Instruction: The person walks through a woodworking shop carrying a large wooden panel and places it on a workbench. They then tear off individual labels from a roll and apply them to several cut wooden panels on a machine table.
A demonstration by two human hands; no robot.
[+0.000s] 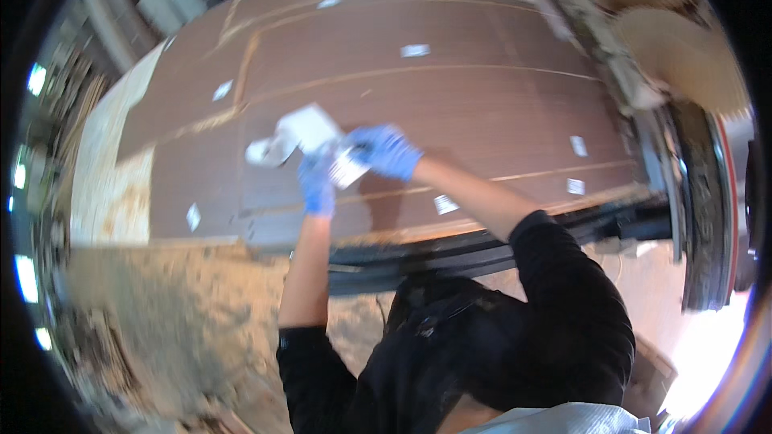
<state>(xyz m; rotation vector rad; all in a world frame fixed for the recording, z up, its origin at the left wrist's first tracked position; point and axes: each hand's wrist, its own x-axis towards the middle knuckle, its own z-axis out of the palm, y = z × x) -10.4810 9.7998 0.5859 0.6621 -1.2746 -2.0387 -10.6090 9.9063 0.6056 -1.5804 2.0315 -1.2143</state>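
Both my hands wear blue gloves and meet above the brown boards (450, 116). My left hand (318, 185) is closed on a white strip of labels (310, 127), whose loose, curled end (269, 151) hangs off to the left. Close beside it, my right hand (388, 153) is closed, its fingers pinching a white printed label (347, 170) between the two hands. Motion blur hides the fingertips, and I cannot make out whether this label is still joined to the strip.
Small white labels, such as one near me (445, 205) and one farther off (415, 51), dot the boards. A pale board edge (112, 177) shows at left. Dark rails (418, 261) run along the near side. Round corrugated brown stacks (675, 48) stand at right.
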